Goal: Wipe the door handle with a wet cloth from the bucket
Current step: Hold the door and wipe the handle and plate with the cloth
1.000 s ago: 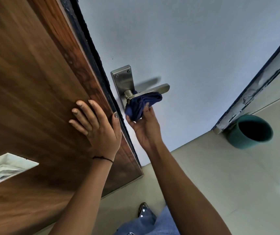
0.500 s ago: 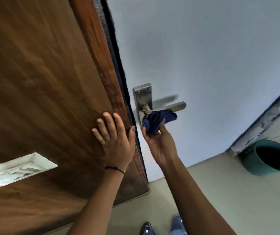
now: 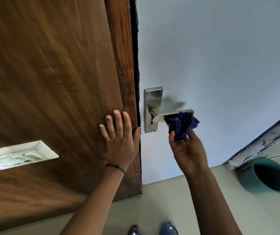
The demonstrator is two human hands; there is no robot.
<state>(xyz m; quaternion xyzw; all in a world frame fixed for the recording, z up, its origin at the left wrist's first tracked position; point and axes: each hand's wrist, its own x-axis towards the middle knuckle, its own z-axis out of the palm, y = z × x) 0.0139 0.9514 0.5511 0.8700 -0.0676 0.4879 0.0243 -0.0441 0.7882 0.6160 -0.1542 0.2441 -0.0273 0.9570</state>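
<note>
We count one door handle (image 3: 173,114), one blue cloth (image 3: 182,125) bunched in our right hand (image 3: 189,150) against its lever end, and one teal bucket (image 3: 265,176) on the floor; our left hand (image 3: 119,141) lies flat and spread on the wood. No writing readable.

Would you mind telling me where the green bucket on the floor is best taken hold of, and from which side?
Probably by its rim, coming from above and the room side. The green bucket stands upright with its mouth open, and no handle shows. Its far side sits close against the door frame, so that side looks cramped. The right hand would first need to put down the blue cloth.
</note>
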